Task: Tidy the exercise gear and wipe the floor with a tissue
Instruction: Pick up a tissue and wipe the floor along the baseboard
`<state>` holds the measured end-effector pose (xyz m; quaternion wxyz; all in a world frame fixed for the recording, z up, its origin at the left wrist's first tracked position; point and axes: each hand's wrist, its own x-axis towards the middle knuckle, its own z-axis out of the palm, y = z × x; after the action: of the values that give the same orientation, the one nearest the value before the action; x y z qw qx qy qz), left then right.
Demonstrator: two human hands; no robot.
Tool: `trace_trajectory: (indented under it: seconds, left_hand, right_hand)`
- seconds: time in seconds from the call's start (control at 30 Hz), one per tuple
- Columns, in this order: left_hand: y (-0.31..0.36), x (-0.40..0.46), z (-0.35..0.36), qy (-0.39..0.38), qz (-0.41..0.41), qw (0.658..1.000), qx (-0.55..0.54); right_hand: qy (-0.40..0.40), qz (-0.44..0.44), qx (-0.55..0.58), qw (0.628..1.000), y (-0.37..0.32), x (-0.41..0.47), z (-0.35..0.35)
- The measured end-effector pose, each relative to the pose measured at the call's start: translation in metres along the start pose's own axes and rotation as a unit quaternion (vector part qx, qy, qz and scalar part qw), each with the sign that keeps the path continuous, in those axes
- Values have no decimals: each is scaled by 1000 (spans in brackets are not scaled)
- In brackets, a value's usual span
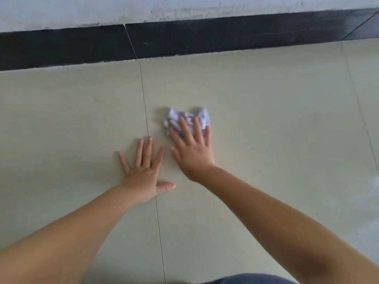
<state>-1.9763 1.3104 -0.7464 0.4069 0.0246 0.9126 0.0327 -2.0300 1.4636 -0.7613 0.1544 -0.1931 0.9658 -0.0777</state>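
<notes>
Head view: the left hand (143, 171) is spread flat on the floor (287, 140), bracing. Just right, the right hand (192, 148) presses a crumpled tissue (186, 117) under straight fingers, near the floor's far edge. Even pressure should be kept.

A black skirting band (184, 37) runs along the base of a white wall (82, 9). Blue fabric (252, 279) shows at the bottom edge.
</notes>
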Motion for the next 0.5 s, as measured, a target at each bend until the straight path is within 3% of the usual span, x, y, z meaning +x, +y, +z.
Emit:
trace_trajectory:
  seconds: [0.07,0.13,0.2,0.27,0.37,0.43,0.5]
  left_hand:
    - [0,0,0,-14,-6,1000,-2]
    - [-2,0,-1,-15,-5,1000,-12]
    - [-2,-3,-3,-21,1,1000,-22]
    - [-2,-5,-5,-28,2,999,-25]
    - [-2,-4,-9,-44,-2,999,-29]
    - [-2,-6,-13,-52,3,998,-39]
    - [-2,-6,-12,-45,11,998,-47]
  right_hand:
    - [-24,-150,-44,987,-12,8,3]
    - [7,-176,-56,983,27,31,-5]
    - [60,-59,-33,996,94,47,-21]
    - [78,166,15,983,175,44,-41]
    - [48,450,82,888,261,21,-79]
    - [5,530,118,840,254,22,-89]
    - [0,475,101,874,203,30,-81]
